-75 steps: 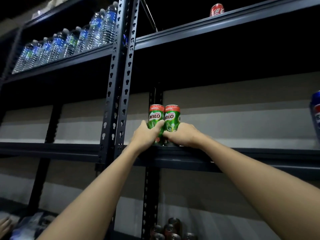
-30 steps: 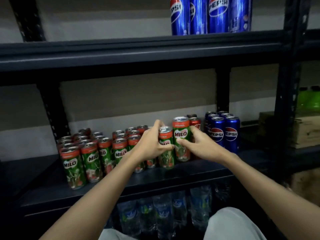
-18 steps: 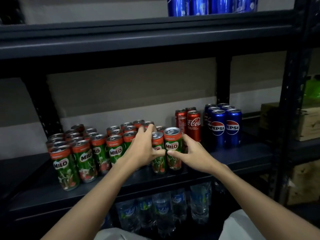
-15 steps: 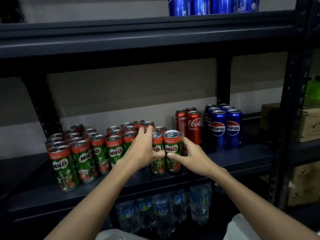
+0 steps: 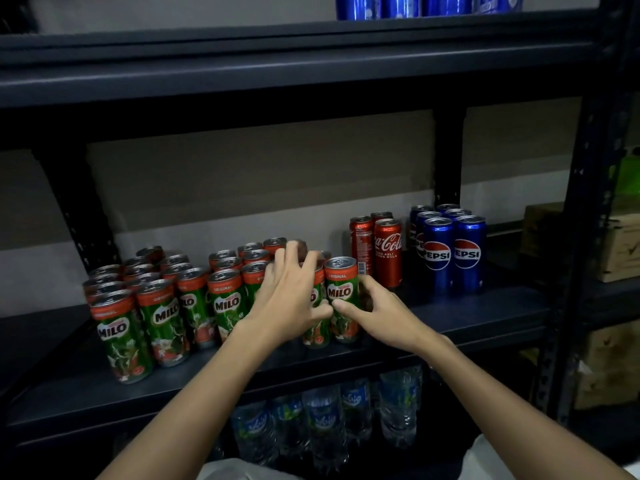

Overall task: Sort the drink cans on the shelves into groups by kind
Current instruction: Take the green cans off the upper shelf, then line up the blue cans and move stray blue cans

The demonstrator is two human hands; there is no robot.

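Green Milo cans (image 5: 341, 299) stand gripped between both hands (image 5: 332, 306).

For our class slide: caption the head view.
Both hands, left and right, set two Milo cans beside the Milo group.

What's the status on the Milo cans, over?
Left hand grips one Milo can, right hand grips the next. Both upright on shelf, beside Milo group. Cokes close right.
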